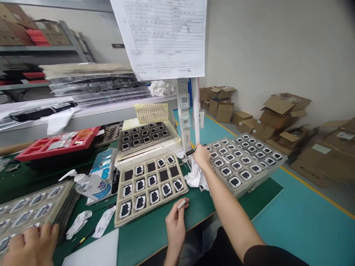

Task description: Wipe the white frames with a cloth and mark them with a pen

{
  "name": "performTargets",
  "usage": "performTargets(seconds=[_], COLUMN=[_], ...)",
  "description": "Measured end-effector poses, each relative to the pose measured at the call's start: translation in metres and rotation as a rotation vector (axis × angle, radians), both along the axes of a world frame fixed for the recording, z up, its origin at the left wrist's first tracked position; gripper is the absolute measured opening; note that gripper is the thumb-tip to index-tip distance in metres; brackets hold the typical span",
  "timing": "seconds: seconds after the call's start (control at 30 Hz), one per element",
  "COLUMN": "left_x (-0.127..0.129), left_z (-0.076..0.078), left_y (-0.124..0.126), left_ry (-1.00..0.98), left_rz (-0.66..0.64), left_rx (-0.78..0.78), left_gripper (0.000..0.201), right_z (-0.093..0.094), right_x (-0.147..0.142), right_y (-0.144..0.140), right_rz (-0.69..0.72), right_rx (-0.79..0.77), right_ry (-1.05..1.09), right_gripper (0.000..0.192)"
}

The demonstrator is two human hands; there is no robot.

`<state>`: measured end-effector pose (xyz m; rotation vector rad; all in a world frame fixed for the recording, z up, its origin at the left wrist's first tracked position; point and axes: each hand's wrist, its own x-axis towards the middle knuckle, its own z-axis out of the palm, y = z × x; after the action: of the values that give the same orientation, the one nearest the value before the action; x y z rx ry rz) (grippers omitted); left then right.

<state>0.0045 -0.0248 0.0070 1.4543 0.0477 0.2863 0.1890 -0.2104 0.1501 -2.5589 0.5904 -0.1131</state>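
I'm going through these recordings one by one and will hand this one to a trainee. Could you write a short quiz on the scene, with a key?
1. What does the person's left hand hold?
2. True or false: the pump bottle is to the left of the pale middle tray.
3. How many unframed dark squares show in that tray: a) two, b) four, c) nine?

Key:
1. A small pale piece.
2. True.
3. b) four.

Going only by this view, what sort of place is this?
Likely a small-parts assembly or inspection workshop: a compartmented tray holds rows of near-identical framed black parts on a green work surface, a printed sheet hangs above, and cardboard boxes line the wall.
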Motion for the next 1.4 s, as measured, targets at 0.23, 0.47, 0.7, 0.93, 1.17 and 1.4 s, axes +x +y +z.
performTargets(seconds=[0.23,0.47,0.7,0.93,1.17,1.4], left_x=[0.001,0.001,-0.002,-0.005,-0.015,-0.02], left_z=[-0.035,-0.035,0.012,0.031,-0.006,-0.021], left_y=[0.012,0.013,-0.016,-0.062,-0.061,-0.045], left_ry=[0.058,0.088,-0.022,-0.2,-0.558,-0.665], left_rz=[-0.115,-0.124,-0.159,-0.277,-0.087,-0.017], left_rx=[0.036,0.007,-0.071,-0.08,0.223,0.339], left_gripper=[0.059,0.05,0.034,0.032,0.026,0.041], right_z=[-0.01,-0.051,-0.087,-0.115,-0.148,-0.164], right_x=[-0.021,-0.086,-0.138,-0.171,-0.182,-0.182], right_y=[0.004,-0.005,-0.026,-0.02,-0.029,-0.022], right_rz=[0.017,0.191,0.309,0.362,0.411,0.544], right_rx=[0.116,0.422,0.682,0.616,0.374,0.121], right_ry=[-0.201,-0.624,-0.77,-0.99,-1.042,-1.199], right_gripper=[0.037,0.009,0.015,0.009,0.022,0.044])
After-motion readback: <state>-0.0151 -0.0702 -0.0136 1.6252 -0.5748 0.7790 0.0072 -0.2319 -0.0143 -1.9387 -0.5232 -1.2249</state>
